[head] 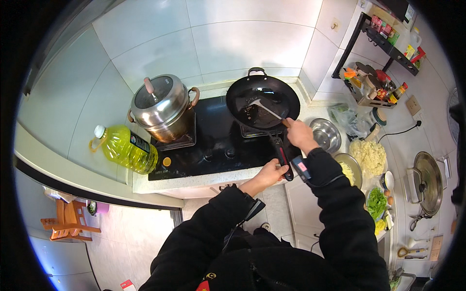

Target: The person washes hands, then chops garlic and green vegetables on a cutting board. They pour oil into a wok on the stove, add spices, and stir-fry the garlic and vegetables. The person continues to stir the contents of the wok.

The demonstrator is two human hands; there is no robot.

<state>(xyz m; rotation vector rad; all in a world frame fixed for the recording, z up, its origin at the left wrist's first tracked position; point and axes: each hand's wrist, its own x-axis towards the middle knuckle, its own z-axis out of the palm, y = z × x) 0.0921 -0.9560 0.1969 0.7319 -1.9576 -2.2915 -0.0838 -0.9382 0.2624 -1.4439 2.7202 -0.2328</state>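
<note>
My left hand (268, 174) grips the end of the black handle (280, 152) of a wok (284, 98), which sits on the right burner of the black glass cooktop (214, 123). With my right hand (300, 136) I hold a spatula (270, 110) by its brown grip. Its metal blade rests inside the wok, on the left side of the bowl. Small light bits (250, 113), too small to identify, lie beside the blade on the dark, shiny surface. Part of the right burner is hidden beneath the wok.
A lidded steel pot (160, 105) occupies the left burner, beside a large oil bottle (125, 149). Right of the wok are a steel bowl (326, 135), cauliflower-like florets (367, 157) and a bowl of cut greens (377, 203). A seasoning rack (375, 96) hangs on the right wall.
</note>
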